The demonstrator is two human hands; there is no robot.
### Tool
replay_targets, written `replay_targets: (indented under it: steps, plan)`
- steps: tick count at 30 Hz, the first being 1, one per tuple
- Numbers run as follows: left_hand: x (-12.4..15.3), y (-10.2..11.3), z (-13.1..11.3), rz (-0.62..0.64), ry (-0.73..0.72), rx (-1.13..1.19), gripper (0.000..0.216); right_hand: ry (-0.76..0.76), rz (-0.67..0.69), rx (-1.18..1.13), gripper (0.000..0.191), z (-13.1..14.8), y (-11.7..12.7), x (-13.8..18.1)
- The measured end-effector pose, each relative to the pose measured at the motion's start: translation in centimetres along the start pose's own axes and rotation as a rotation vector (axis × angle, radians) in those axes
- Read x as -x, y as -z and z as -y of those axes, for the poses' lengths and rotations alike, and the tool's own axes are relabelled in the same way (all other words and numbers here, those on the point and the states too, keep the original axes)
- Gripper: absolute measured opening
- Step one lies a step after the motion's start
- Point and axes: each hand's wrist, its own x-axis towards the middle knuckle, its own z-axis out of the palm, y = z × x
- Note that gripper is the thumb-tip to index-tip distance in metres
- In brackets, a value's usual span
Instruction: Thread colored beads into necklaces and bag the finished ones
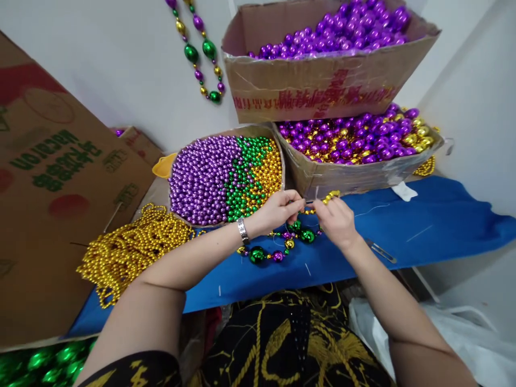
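Observation:
My left hand (pixel 278 210), with a silver watch at the wrist, is pinched shut on a thin needle or thread at the top of a bead strand (pixel 282 244). My right hand (pixel 336 220) is closed just beside it, pinching the same strand near a few small gold beads (pixel 331 196). The strand of green, purple and gold beads lies below both hands on the blue cloth (pixel 423 226).
A box of small purple, green and gold beads (pixel 223 177) stands behind my left hand. A box of larger purple and gold beads (pixel 355 137) sits right of it, under a box of purple beads (pixel 334 32). Gold bead strands (pixel 129 250) lie left. Finished necklace (pixel 199 54) hangs on the wall.

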Motion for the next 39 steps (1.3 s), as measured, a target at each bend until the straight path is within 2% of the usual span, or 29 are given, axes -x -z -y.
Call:
replay_targets:
  steps: [3,5,7,9,13,15,17,19,21,27,30,34,39]
  plan:
    - [0.2,0.0,1.4,-0.003,0.069,0.107,0.023,0.178,-0.115,0.15,0.009,0.6,-1.0,0.7]
    - [0.2,0.0,2.0,-0.036,0.067,0.213,0.024,0.156,-0.165,0.163,0.009,1.3,-1.4,1.2]
    - [0.3,-0.1,2.4,-0.053,0.058,0.307,0.025,0.04,-0.158,0.115,0.011,2.1,-1.6,1.9]
    - [0.5,0.0,2.7,-0.055,0.061,0.388,0.027,-0.142,-0.093,-0.025,0.017,3.2,-1.6,2.9]
    - [0.6,0.3,3.3,-0.123,0.012,0.452,0.027,-0.59,0.075,-0.599,0.041,5.0,-1.0,5.7]
    - [0.7,0.4,3.6,-0.18,-0.051,0.407,0.027,-0.685,0.254,-0.836,0.048,5.6,-0.2,6.9]
    - [0.8,0.4,3.9,-0.218,-0.113,0.33,0.027,-0.705,0.393,-0.866,0.048,5.8,0.6,7.5]
    - [1.0,0.1,4.3,-0.225,-0.159,0.24,0.028,-0.73,0.352,-0.752,0.039,5.8,1.2,7.2]
    - [1.3,-0.3,4.8,-0.193,-0.2,0.146,0.028,-0.778,0.22,-0.689,0.029,5.8,1.3,6.2]
    - [2.5,-1.1,6.8,-0.081,-0.29,-0.052,0.027,-1.035,0.087,-1.121,0.031,6.2,-0.9,2.8]
    - [3.2,-1.0,8.2,-0.084,-0.271,-0.053,0.025,-1.112,0.104,-1.292,0.033,6.7,-1.7,2.4]
    - [3.7,-1.0,11.0,-0.137,-0.303,-0.089,0.025,-1.199,0.111,-1.462,0.033,7.0,-2.8,3.5]
    - [3.4,-1.4,14.6,-0.033,-0.389,-0.162,0.028,-1.216,0.134,-1.438,0.037,6.3,-4.5,6.2]
